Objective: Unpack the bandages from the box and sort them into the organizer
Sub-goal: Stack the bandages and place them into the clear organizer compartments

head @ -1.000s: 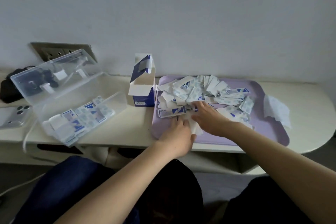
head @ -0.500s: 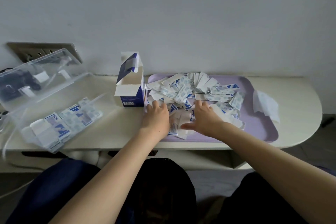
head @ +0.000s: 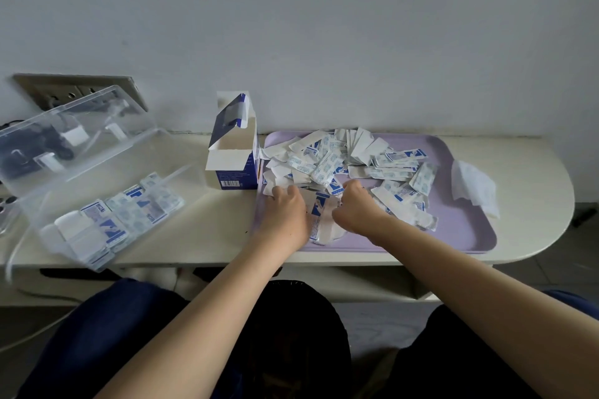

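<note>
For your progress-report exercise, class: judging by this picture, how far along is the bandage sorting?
Done: the box stands open, and some bandages already lie in the organizer. In hand: left hand and right hand work at the near edge of the loose pile on the tray; their grip is hidden. Left: most of that pile.

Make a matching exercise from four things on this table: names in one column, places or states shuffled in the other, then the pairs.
1. box
2. tray
3. organizer
4. white tissue

A. lid open, farthest left
B. lies rightmost
C. purple, under the loose bandages
D. stands upright, top flap open

Pairs: 1-D, 2-C, 3-A, 4-B.
</note>
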A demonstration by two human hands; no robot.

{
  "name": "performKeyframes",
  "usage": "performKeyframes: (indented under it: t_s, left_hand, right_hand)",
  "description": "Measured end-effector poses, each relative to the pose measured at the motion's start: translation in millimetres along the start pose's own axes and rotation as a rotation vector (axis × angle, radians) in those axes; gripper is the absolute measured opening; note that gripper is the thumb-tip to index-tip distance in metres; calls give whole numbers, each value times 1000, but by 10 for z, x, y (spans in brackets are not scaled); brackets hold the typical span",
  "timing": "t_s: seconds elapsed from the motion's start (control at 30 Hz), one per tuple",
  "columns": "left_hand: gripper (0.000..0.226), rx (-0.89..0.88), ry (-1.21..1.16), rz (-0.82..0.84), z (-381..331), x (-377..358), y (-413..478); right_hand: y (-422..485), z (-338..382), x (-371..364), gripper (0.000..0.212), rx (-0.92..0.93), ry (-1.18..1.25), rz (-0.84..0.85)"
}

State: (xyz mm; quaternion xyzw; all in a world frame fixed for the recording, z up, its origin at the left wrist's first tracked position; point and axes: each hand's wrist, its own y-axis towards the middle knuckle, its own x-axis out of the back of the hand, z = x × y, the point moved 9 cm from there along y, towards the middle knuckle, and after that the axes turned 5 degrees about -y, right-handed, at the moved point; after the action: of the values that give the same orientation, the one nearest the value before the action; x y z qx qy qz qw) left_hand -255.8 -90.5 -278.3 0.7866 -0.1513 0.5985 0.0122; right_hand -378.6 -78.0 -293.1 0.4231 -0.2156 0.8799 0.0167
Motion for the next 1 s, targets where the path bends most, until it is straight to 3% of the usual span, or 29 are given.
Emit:
performKeyframes:
  t_s: [0.07, 0.13, 0.23, 0.33, 0.47, 0.73, 0.83, 0.9, 1.0]
  left_hand:
    - [44, 31, -139, 60, -28, -36, -1]
    - [40, 85, -431, 162, -75, -121, -7]
    - [16, 155, -788, 182, -84, -164, -30]
    - [13, 201, -972, 213, -80, -210, -50]
    - [23, 175, -938, 229, -94, -218, -40]
    - [39, 118, -842, 152, -45, -156, 43]
    - [54, -6, -476, -55, -36, 102, 40]
    - [58, -72, -304, -184, -34, 222, 43]
    - [55, -148, -228, -133, -90, 147, 61]
  right_hand:
    - [6, -41, -63, 37, -55, 111, 27]
    - [15, -73, -122, 38, -81, 169, 6]
    - [13, -47, -156, 34, -70, 203, -18]
    - [-7, 59, -174, 24, 20, 109, 46]
    - [-9, 161, -211, 9, 138, -119, 83]
    - [39, 220, -161, 35, 272, -377, 62]
    - [18, 289, -48, 39, 349, -502, 30]
    - [-14, 294, 98, 24, 364, -474, -26]
    - [-57, 262, 222, 12, 362, -545, -83]
